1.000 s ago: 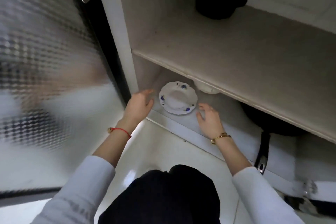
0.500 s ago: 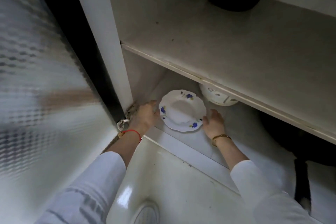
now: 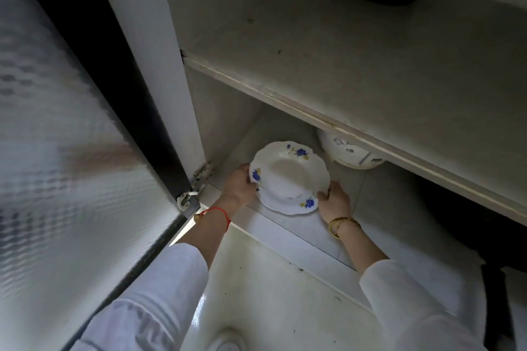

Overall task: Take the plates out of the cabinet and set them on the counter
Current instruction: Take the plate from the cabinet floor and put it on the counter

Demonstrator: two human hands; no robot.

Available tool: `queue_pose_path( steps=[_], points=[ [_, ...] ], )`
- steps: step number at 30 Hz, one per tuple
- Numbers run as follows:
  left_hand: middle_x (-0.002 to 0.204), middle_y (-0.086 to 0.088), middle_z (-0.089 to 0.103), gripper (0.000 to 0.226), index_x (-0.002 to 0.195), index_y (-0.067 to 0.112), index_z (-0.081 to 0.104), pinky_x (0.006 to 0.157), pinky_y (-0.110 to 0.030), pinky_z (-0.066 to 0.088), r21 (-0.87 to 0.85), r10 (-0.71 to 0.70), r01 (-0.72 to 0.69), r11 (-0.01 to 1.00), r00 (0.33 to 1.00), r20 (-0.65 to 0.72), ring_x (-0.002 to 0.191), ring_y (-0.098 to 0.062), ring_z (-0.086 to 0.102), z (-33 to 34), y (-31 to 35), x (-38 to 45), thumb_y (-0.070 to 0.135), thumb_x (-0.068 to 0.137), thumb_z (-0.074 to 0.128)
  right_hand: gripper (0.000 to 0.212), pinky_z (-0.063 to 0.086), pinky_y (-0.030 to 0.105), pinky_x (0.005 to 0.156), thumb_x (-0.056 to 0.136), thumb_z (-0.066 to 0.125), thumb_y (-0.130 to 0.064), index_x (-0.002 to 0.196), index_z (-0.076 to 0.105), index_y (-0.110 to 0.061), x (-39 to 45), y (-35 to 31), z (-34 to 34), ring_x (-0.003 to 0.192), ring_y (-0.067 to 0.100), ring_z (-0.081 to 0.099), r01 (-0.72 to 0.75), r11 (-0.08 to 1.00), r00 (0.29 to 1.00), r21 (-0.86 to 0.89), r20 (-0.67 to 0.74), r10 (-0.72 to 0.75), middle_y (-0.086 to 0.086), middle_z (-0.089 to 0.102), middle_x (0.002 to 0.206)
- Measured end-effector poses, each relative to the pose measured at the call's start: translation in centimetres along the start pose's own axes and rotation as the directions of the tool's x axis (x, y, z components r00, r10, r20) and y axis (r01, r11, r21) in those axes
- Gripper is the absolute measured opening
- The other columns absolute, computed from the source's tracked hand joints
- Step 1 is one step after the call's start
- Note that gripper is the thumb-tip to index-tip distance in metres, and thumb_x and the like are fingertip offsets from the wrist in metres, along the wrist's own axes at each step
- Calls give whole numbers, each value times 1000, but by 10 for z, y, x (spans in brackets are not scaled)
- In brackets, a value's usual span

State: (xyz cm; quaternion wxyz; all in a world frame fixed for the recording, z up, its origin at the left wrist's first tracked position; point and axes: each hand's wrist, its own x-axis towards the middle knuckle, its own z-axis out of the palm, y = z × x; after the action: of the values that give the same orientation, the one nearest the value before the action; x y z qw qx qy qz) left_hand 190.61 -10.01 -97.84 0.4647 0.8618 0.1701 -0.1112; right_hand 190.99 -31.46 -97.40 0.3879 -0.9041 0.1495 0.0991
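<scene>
While both of my hands are down in the bottom compartment of the cabinet [image 3: 285, 122], I judge the task barely begun: no plate has reached a counter, and no counter shows anywhere in the frame. At lower centre of the frame sits the white plate [image 3: 289, 178] with blue flowers on its scalloped rim, near the front edge of the cabinet floor [image 3: 342, 188]. My left hand [image 3: 239, 186] is curled around the plate's left rim, thumb over the top edge. My right hand [image 3: 333, 202] is curled on the lower right rim, with fingertips [image 3: 323, 194] on the edge. Both hands look closed on it rather than spread flat, so I take this as the grip just before or at the lift. I cannot tell whether the plate has left the floor or whether more plates are stacked under it.

Just right of the plate and above it in the frame, partly hidden by the shelf [image 3: 313, 111], a white bowl [image 3: 348, 151] with a pattern appears to rest upside down. Left to do: lift out, stand and set down.

Being round, the plate has no real long axis. It faces well upward, tipped slightly toward the camera, and its rim appears as an oval stretched from upper left to lower right of the frame.
</scene>
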Motion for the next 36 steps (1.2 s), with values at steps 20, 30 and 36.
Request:
queue_pose_path(
  steps=[20,30,36],
  points=[
    [109,1,73,42,121,17,66,79,-14,47,-52,124,-140,989,965,-229,94,-17,69,-104,3,-178,3,81,68,20,49,32,75,88,55,-5,107,56,-7,-155,-58,-29,82,24,60,112,975,992,192,31,-120,11,66,90],
    [88,25,66,48,117,21,65,72,3,43,-68,194,-230,971,918,-347,79,21,61,-164,46,-259,0,75,75,14,52,47,86,89,55,-7,101,54,-13,-212,-116,-92,96,33,62,206,939,963,276,113,-245,19,66,100],
    [97,12,72,48,118,24,65,83,-8,50,-56,212,-253,966,896,-391,90,7,66,-186,62,-296,7,75,78,19,52,49,87,89,56,-8,103,53,-20,-237,-134,-117,96,32,63,272,920,940,282,129,-317,16,68,98]
  ],
)
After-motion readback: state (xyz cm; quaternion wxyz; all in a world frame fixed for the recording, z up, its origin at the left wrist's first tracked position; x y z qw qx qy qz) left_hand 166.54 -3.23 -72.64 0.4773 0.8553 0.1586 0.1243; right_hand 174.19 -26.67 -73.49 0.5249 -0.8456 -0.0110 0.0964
